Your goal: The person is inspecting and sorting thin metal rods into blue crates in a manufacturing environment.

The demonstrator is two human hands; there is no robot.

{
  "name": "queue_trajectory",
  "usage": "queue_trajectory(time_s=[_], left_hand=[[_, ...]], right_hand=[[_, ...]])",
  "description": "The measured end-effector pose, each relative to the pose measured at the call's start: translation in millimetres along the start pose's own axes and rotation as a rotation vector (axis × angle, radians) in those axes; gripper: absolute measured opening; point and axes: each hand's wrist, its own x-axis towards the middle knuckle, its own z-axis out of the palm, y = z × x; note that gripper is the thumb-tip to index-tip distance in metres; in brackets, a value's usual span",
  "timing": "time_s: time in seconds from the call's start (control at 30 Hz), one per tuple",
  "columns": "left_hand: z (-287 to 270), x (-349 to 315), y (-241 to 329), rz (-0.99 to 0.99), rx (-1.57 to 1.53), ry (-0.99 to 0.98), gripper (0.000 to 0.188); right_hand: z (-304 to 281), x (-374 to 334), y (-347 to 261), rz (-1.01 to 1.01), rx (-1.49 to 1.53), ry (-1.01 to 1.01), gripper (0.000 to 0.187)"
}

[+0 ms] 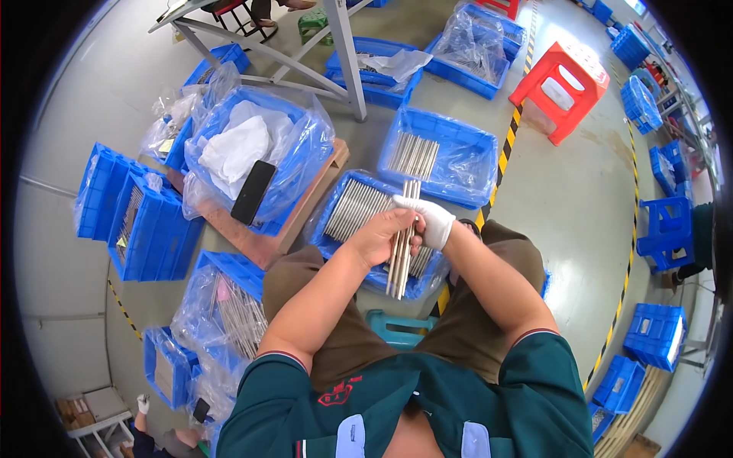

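Both my hands close round one bundle of slim metal rods (398,263), held over a blue crate. My left hand (378,237) is bare and grips the bundle from the left. On my right hand (434,223) is a white glove, its fingers wrapped round the rods from the other side. Beneath them, the plastic-lined blue crate (317,238) holds many similar rods (356,210) lying side by side. Just beyond it stands a second lined blue crate (467,156) with a smaller row of rods (413,156) along its left part.
Left of me, a lined crate with white cloth (237,145) and a black phone (253,192) rests on a wooden pallet (305,217). Stacked blue crates (164,229) stand farther left. A red stool (561,88) is at far right, a table leg (347,61) ahead.
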Motion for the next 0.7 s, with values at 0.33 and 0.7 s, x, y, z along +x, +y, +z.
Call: queue_trajectory(time_s=[0.33,0.7], left_hand=[[-4,-9,24,0.173,0.049,0.412,0.017],[-5,-20,53,0.082,0.218,0.449,0.016]], right_hand=[[-128,67,-88,-0.324,0.316,0.327,0.025],[-296,196,-172,-0.676,0.309,0.708,0.028]])
